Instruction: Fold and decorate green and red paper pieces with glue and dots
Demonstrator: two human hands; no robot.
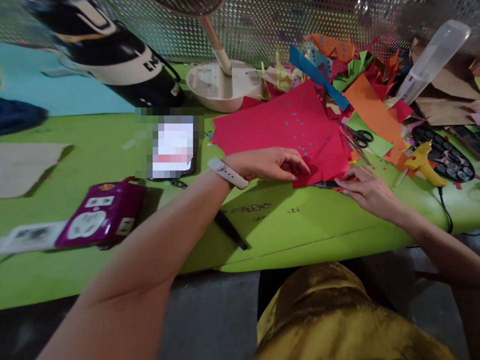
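Note:
A smaller piece of red paper point(326, 160) lies over a large red sheet point(255, 125) dotted with tiny blue bits. My left hand point(279, 162), with a white wristband, rests at the piece's left edge. Its fingers curve, with a gap between thumb and fingertips. At the piece's right corner, the thumb and fingers of my right hand point(365, 190) pinch its edge. A dark flat object point(325, 184) sticks out under the paper there; most of it is hidden. Black-handled scissors point(362, 137) lie beyond my right hand.
A yellow glue gun point(422, 162) with a cord lies right, by a black tray point(446, 155). Coloured scraps point(363, 75) pile up behind. Leftward are a phone point(174, 145), a purple pouch point(103, 212) and a large bottle point(123, 60). A black pen-like stick point(230, 230) lies near the edge.

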